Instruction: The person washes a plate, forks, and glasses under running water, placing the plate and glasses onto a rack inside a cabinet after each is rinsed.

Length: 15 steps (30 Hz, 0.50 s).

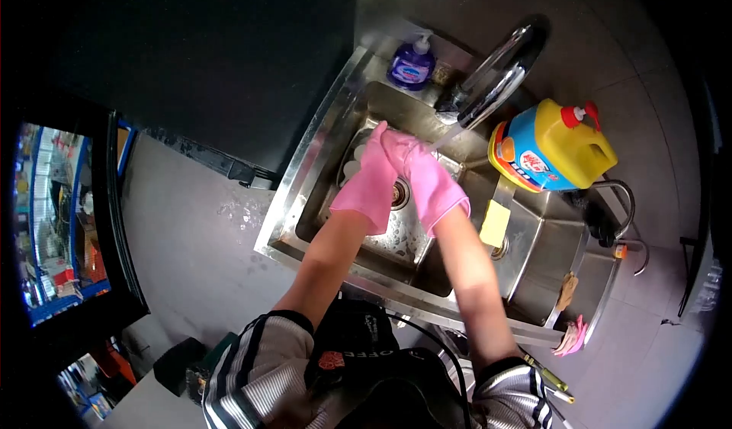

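My left hand (375, 168) and my right hand (418, 167), both in pink rubber gloves, meet over the left basin of a steel sink (301, 215). Their fingers are closed and pressed together; anything between them is hidden. A thin stream of water from the chrome faucet (499, 86) runs down by the right glove. Beside the left glove, partly covered by it, lie several pale round items (351, 168) that I cannot name. Below the hands, the drain (399, 194) shows between the wrists, with water drops on the metal around it.
A purple soap pump bottle (412, 64) stands at the back rim. Right of the faucet is a large yellow detergent jug (564, 143) with a red pump. A yellow sponge (495, 224) rests by the divider. Another pink glove (572, 336) hangs at the right front corner.
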Each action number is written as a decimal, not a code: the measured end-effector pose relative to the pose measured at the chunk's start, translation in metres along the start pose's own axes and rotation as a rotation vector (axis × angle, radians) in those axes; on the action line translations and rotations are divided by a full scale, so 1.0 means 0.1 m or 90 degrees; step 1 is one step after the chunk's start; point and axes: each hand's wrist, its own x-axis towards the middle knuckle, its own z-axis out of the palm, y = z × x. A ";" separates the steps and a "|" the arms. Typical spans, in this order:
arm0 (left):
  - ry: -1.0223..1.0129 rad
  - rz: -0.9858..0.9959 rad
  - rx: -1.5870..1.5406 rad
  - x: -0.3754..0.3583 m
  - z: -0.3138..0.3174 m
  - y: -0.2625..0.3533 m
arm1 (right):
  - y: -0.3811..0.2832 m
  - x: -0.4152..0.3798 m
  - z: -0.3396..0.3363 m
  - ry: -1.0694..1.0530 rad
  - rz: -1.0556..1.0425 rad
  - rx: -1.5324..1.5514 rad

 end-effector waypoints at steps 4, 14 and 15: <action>0.021 0.083 0.153 -0.26 0.10 -0.04 | -0.01 -0.06 0.09 0.039 0.036 -0.047; -0.307 -0.157 -0.076 0.45 -0.58 -0.31 | 0.17 -1.22 0.16 0.438 -0.007 0.465; -0.369 -0.160 -0.095 0.45 -0.60 -0.30 | 0.17 -1.22 0.16 0.462 0.023 0.475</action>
